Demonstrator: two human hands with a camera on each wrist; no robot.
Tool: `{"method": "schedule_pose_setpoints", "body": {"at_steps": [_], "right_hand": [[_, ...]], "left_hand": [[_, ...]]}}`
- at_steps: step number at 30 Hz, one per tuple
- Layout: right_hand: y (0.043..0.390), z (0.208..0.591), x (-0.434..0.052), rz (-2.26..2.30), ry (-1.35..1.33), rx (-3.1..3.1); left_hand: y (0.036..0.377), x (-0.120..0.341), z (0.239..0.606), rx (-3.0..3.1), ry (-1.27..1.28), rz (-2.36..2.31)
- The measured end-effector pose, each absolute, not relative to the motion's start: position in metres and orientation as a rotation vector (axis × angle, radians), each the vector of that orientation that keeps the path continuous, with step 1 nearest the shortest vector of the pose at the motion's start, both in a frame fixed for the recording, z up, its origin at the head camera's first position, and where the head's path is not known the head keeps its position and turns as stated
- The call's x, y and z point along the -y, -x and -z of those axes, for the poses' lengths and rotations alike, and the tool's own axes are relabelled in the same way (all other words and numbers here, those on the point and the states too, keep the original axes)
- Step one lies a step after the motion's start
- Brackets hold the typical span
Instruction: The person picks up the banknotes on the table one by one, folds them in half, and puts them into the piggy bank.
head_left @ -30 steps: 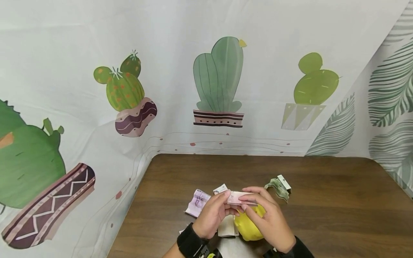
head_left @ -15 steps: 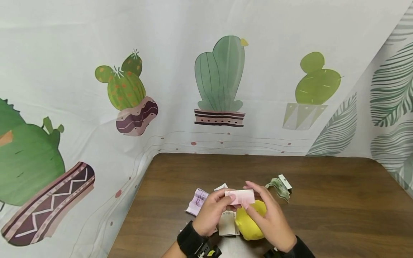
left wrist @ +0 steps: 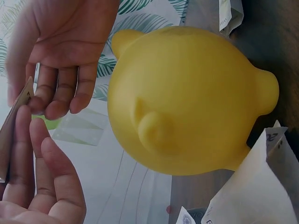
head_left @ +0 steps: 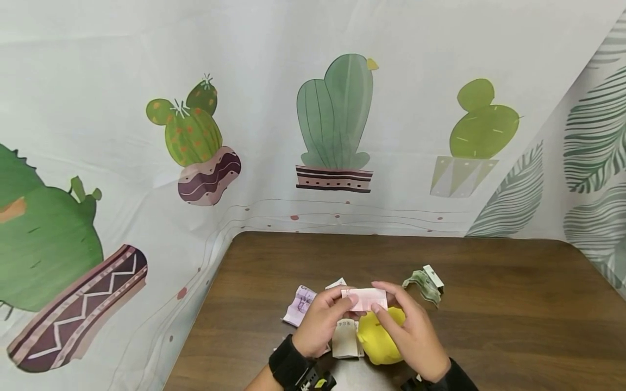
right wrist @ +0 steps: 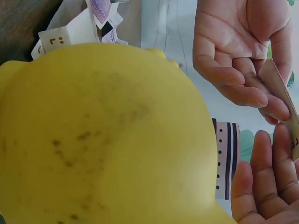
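Just beyond the yellow piggy bank (head_left: 379, 346), we held the pink note (head_left: 370, 300), its long axis running left to right, our left hand (head_left: 321, 321) and right hand (head_left: 413, 329) pinching opposite ends.

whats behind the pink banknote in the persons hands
In the head view, fingers of the left hand show just below the pink banknote, with the yellow piggy bank lower down. From there, the banknote covers whatever lies directly behind it.

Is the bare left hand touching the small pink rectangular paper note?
Touching. In the head view, the left hand pinches the pink note, thumb on its front.
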State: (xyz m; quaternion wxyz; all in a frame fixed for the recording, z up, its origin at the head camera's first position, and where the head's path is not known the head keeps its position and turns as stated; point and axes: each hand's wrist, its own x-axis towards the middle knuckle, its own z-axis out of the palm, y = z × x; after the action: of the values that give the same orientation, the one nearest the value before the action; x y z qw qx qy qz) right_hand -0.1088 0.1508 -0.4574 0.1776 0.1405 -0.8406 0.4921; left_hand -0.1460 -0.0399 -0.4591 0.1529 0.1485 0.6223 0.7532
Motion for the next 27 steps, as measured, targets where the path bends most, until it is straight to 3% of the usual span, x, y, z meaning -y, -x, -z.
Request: {"method": "schedule_pose_setpoints", "body": {"at_steps": [27], "right_hand": [[0.1079,0.4606,-0.1490,-1.351,-0.493,2.361]], "left_hand": [[0.1464,0.0431,0.4602,-1.771,-0.426,-2.164]]}}
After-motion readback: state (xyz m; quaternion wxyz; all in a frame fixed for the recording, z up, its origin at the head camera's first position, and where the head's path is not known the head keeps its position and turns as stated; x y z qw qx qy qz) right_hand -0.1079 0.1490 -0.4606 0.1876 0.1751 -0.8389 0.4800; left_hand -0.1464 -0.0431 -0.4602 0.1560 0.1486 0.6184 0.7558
